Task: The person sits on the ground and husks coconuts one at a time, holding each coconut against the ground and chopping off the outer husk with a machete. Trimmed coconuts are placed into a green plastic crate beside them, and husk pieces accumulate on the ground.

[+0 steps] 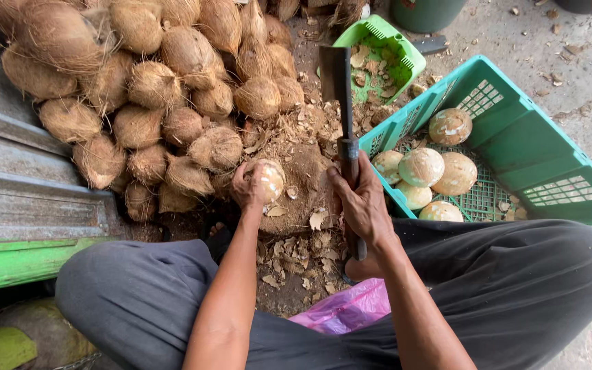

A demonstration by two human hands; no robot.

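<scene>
Right hand (363, 205) holds cleaver (340, 103); crate (549, 147): six coconuts (421, 166).

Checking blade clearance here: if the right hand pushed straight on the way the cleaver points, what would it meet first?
Probably the small green basket of shell chips; the right hand aims the cleaver up at it, though depth is unclear.

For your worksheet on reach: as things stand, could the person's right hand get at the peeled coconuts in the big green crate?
Probably yes: the crate sits open-topped beside the right hand, but that hand grips a cleaver.
</scene>
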